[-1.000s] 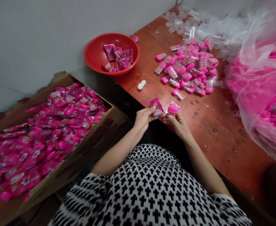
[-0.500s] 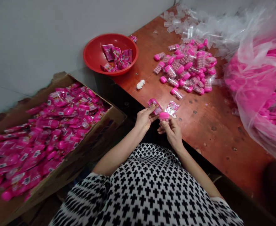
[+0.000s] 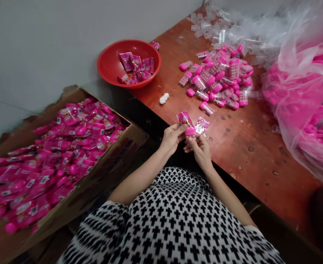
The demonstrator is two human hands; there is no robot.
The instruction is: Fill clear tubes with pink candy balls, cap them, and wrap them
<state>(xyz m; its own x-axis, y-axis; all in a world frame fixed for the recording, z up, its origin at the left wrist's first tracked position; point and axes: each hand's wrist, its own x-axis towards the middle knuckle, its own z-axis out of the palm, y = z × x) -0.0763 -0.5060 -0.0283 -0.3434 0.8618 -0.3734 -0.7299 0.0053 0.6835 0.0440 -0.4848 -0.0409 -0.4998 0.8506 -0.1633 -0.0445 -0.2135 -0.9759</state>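
Observation:
Between thumb and fingers, my left hand (image 3: 173,138) pinches a small pink printed packet (image 3: 184,118) near the table's front edge. My right hand (image 3: 201,147) grips a small clear bottle with a pink cap (image 3: 190,131) and pale pink balls in it. The capped end lies at the packet's lower end and appears partly inside it. Just beyond my right fingers, another pink and silver packet (image 3: 202,125) lies flat on the table. A loose filled bottle (image 3: 206,108) rests a little farther back.
Behind is a heap of filled pink-capped bottles (image 3: 216,79). A red bowl (image 3: 102,69) with several packets stands at the table's left edge. A cardboard box (image 3: 134,132) of packed bottles is at left. Clear containers (image 3: 205,25), a bag of pink caps (image 3: 296,88) and a white lump (image 3: 164,98) are on the table.
The packet and the bottle, apart before, have come together, with the pink cap now at the packet's lower end. The packet has turned more upright and shifted slightly right.

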